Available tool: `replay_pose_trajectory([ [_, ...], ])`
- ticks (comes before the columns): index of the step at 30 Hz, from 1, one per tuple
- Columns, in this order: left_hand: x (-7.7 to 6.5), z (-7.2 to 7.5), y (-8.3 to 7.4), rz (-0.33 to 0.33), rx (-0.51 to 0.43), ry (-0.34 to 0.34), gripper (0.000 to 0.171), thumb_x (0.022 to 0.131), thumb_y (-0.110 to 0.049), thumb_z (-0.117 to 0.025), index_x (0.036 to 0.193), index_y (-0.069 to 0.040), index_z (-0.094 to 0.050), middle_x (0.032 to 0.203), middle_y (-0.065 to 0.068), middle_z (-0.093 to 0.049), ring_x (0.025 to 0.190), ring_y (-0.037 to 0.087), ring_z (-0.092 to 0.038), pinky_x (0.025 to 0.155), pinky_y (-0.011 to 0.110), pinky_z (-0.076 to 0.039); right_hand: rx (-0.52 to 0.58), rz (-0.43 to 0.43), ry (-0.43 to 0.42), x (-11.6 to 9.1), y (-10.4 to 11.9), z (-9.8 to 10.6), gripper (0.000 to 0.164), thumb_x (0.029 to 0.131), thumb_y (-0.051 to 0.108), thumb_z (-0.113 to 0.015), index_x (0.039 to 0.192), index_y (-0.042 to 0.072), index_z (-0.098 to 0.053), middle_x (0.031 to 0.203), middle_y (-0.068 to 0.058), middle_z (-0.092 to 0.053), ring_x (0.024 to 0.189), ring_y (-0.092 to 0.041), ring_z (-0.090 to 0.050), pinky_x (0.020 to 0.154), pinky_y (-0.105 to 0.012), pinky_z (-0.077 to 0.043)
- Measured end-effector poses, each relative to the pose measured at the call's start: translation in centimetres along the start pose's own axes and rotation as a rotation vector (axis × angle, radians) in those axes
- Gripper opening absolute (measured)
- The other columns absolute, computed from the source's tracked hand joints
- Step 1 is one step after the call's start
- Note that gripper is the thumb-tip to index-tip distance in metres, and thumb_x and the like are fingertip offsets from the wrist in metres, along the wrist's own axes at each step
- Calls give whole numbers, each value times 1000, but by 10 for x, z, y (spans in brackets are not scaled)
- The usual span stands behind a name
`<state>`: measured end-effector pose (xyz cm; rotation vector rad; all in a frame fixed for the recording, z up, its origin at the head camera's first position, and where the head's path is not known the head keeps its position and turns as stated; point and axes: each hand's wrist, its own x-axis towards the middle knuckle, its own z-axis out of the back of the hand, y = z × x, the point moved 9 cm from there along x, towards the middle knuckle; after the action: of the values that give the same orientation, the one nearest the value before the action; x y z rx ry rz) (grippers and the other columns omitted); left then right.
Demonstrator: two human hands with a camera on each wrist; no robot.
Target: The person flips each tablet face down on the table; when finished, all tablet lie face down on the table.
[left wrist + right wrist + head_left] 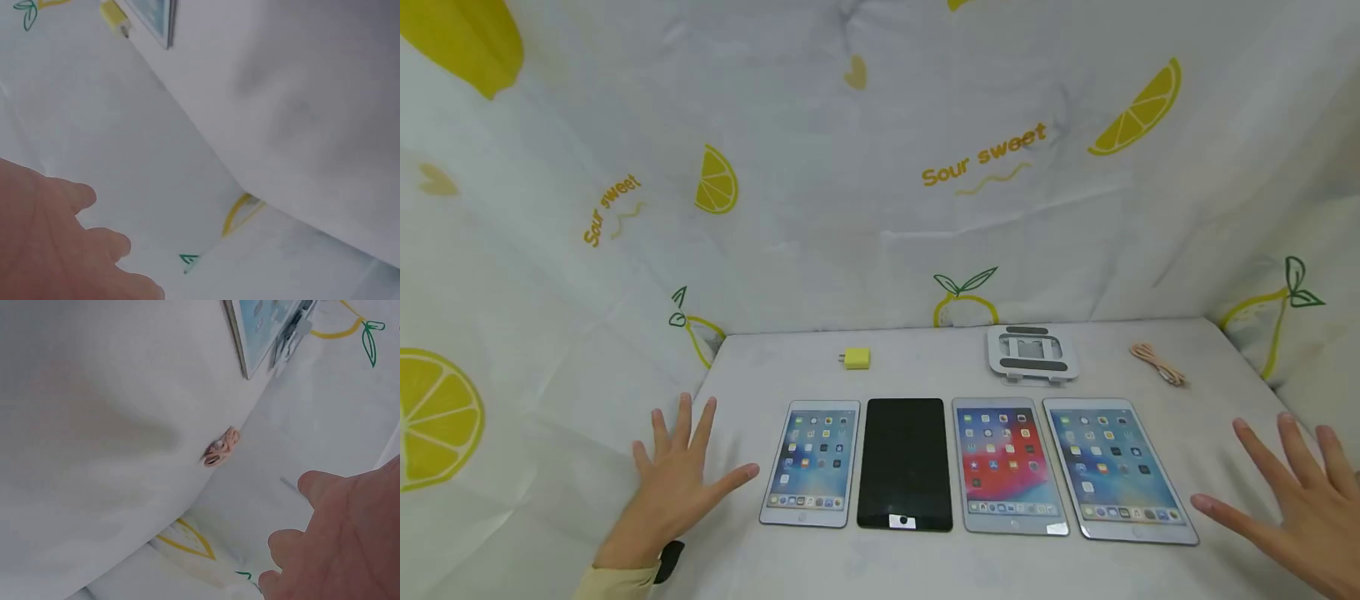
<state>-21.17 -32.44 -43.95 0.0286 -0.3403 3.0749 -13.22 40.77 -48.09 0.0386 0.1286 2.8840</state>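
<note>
Four-fingers-spread and holding nothing, my left hand (673,483) hovers left of a row of tablets; my right hand (1296,508), also spread and bare, is at the row's right end. Nearest the left hand lies a small white tablet (811,463) with a lit home screen. Beside it is a tablet with a dark screen (904,458), a white tag at its lower edge. Then comes a white tablet with a red and blue screen (1009,462). A larger white tablet with a blue screen (1118,467) lies nearest the right hand.
Behind the tablets, a yellow charger plug (857,358) lies at left. A grey folding stand (1032,354) is right of the middle, and a bundled peach cable (1159,364) lies further right. A white cloth (820,267) printed with lemons rises behind the white table (925,575).
</note>
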Motion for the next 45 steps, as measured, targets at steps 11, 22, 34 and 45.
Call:
replay_pose_trajectory([
  [11, 24, -14, -96, -113, -112, -47, 124, 87, -84, -65, 176, -25, -1, 181, 13, 20, 162, 59, 22, 119, 89, 8, 34, 222, -36, 15, 60, 13, 128, 87, 82, -66, 174, 17, 2, 175, -29, 20, 159, -54, 29, 122, -77, 25],
  [22, 33, -51, -270, -386, -307, 67, 110, 99, -81, -49, 176, -21, 1, 182, 6, 19, 169, 41, 16, 133, 74, -7, 154, 322, 38, 16, 98, 4, 113, 93, 74, -66, 173, 10, -19, 178, -33, -4, 164, -57, 10, 119, -88, -14],
  [34, 16, -88, -411, -572, -398, 173, 100, 100, -68, -61, 174, -16, -17, 183, 11, -13, 169, 40, -17, 131, 62, -32, 189, 287, 79, 19, 99, -2, 108, 96, 74, -63, 168, 0, -30, 175, -37, -15, 157, -63, -17, 111, -91, -25],
  [45, 8, -116, -443, -474, -598, 266, 86, 101, -55, -65, 169, -14, -32, 174, 4, -36, 158, 21, -42, 122, 45, -49, 230, 260, 122, 10, 94, -10, 106, 96, 71, -66, 164, -4, -36, 169, -43, -22, 151, -66, -22, 109, -91, -29],
])
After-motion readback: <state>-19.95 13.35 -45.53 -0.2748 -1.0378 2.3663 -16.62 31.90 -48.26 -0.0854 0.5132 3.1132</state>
